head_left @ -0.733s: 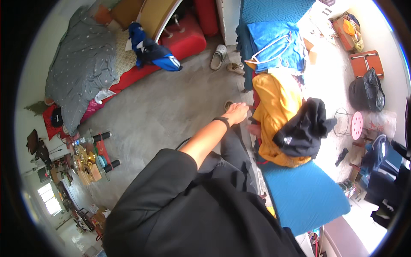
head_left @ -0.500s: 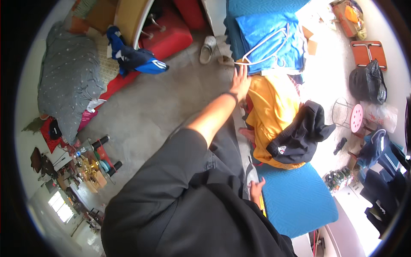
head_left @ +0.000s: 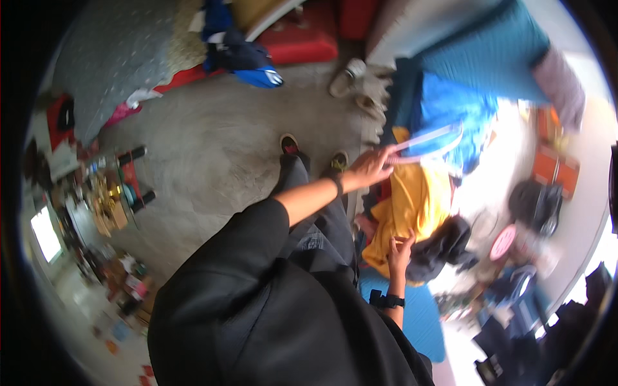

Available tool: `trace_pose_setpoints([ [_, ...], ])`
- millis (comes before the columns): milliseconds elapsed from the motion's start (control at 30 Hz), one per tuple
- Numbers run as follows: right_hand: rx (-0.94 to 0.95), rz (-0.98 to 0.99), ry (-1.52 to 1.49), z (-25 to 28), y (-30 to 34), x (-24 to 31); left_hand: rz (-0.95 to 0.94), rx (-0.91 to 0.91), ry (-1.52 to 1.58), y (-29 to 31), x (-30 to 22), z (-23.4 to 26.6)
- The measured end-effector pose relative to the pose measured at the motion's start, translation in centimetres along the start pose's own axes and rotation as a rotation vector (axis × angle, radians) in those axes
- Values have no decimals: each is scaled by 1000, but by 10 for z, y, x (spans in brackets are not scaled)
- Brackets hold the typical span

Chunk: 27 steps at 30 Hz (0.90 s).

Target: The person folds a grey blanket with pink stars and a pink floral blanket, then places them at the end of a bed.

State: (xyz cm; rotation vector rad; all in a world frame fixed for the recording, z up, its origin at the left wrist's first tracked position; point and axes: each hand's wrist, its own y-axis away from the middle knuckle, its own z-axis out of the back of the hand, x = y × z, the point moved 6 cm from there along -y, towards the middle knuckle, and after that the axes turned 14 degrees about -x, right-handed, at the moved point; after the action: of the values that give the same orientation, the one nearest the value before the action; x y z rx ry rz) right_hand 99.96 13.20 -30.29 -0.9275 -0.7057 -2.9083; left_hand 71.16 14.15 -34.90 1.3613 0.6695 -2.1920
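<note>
Gray floor [head_left: 193, 141] is extending left of the yellow garment [head_left: 421, 196]. At the garment's far end, the left hand [head_left: 373, 167] is grasping a pale hanger [head_left: 428, 136] in its grip; blue cloth [head_left: 454, 109] is lying beyond. Over the garment's near part, the right hand [head_left: 400, 252] is appearing, its grip's state impossible to tell; dark clothing [head_left: 444, 248] is lying at the garment's near right.

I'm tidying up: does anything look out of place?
Yes: a blue-and-dark garment droops over the red bed edge, as if tossed there. The black garment also lies bunched on the yellow garment.
</note>
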Motion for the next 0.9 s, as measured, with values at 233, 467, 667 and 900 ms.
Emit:
trace_pose_setpoints([
  [233, -213, 926, 591, -73, -15, 267, -26, -220, 86, 59, 1, 256],
  [467, 679, 1302, 410, -262, 80, 411, 169, -552, -210, 136, 42, 490],
  [667, 628, 1655, 432, -380, 168, 530, 436, -513, -134, 116, 64, 547],
  [900, 802, 1692, 451, -495, 165, 620, 752, -398, 56, 38, 164, 598],
])
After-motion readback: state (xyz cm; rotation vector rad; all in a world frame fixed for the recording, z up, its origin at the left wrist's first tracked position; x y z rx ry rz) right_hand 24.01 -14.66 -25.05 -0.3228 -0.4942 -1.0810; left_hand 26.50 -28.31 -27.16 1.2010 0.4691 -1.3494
